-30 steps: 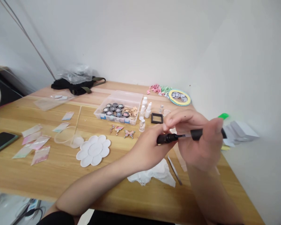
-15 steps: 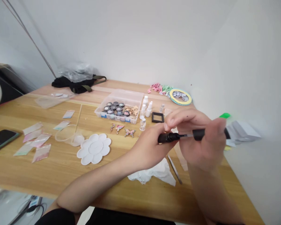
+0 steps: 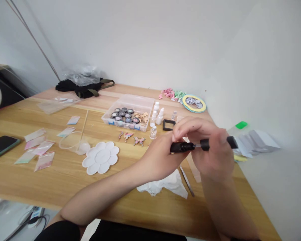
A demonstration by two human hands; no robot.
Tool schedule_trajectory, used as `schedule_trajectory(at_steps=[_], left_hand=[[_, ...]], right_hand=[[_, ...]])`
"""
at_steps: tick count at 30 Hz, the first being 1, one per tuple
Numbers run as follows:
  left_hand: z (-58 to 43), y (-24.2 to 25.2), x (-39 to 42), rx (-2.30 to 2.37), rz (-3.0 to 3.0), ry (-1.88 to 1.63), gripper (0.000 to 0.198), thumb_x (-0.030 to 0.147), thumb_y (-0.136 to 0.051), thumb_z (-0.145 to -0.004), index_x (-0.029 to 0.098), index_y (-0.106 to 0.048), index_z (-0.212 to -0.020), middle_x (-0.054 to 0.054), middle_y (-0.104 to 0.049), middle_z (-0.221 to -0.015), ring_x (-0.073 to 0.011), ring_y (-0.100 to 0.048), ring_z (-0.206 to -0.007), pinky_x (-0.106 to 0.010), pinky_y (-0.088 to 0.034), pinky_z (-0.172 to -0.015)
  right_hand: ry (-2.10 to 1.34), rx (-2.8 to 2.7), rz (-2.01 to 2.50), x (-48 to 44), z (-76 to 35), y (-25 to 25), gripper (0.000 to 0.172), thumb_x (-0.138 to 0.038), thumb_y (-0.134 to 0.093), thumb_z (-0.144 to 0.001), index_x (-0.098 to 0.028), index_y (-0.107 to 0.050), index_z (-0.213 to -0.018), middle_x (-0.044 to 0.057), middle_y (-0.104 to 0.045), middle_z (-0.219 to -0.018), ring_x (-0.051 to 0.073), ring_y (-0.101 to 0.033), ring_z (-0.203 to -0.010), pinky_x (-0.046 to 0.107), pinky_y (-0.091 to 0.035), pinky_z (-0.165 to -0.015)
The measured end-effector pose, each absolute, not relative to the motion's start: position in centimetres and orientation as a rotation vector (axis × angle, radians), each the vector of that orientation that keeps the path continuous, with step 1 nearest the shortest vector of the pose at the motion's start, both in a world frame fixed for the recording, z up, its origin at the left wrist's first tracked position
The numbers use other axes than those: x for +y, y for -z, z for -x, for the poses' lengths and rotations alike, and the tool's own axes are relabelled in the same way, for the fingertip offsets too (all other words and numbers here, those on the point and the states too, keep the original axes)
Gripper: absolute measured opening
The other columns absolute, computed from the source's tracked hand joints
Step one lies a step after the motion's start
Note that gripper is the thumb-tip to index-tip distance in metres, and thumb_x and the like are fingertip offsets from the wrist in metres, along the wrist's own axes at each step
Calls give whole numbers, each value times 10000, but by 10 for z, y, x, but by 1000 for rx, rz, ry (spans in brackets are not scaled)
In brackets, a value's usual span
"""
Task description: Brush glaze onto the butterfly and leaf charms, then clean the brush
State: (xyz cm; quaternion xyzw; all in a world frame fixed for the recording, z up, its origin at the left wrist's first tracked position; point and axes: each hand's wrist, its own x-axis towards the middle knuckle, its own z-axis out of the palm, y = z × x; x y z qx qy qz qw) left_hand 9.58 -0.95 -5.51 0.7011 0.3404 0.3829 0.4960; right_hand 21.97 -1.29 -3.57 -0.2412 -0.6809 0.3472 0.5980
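My left hand (image 3: 160, 155) grips a black cylindrical cap (image 3: 182, 147) in its fingers. My right hand (image 3: 212, 150) holds a black brush handle (image 3: 217, 143), partly hidden by the fingers. A short, thin metal shaft (image 3: 197, 146) joins the handle to the cap, and the tip inside the cap is hidden. Both hands are raised over the wooden table (image 3: 40, 184), close together. Steel tweezers (image 3: 187, 181) and a crumpled white tissue (image 3: 162, 186) lie below them.
A clear box of small round pots (image 3: 127, 115) stands beyond the hands, with small white bottles (image 3: 157, 115) and butterfly charms (image 3: 139, 141) nearby. To the left are a white flower-shaped palette (image 3: 100, 158), a clear cup (image 3: 74, 143), small bags and a phone (image 3: 1, 147). A white wall bounds the right.
The black handle has moved left toward the cap, shortening the visible metal shaft. The view has tilted slightly, and both hands still hold their pieces.
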Motion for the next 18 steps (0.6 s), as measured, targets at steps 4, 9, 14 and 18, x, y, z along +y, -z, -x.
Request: schedule_trajectory(at_steps=[4, 9, 14, 18], left_hand=[[-95, 54, -10, 819, -1706, -937, 73, 270, -575, -842, 199, -572, -856, -34, -664, -867, -234, -639, -1016, -409, -517, -923], [-94, 52, -10, 857, -1736, -886, 111, 300, -557, -834, 191, -580, -839, -57, -691, -921, -242, -659, -957, -413, -523, -865], [-92, 48, -11, 912, -1772, -868, 154, 309, -543, -816, 184, -604, -884, -66, -699, -926, -250, -661, -904, -412, -523, -799], [-91, 47, -11, 864, -1796, -870, 152, 306, -530, -842, 181, -611, -815, -65, -698, -890, -218, -655, -857, -359, -533, -752]], right_hand=[[-815, -1637, 558, -13, -220, 34, 430, -571, -466, -937, -281, -760, -819, 52, -637, -716, 216, -619, -764, 363, -511, -679], [-813, -1706, 519, -11, -222, 34, 418, -506, -431, -973, -267, -755, -859, 48, -641, -796, 201, -610, -812, 351, -492, -700], [-767, -1779, 566, -10, -224, 34, 400, -548, -418, -964, -312, -742, -974, 55, -629, -961, 238, -561, -1032, 407, -451, -964], [-720, -1858, 659, -11, -224, 32, 397, -577, -424, -952, -317, -719, -1008, 59, -624, -1061, 255, -537, -1128, 419, -403, -1055]])
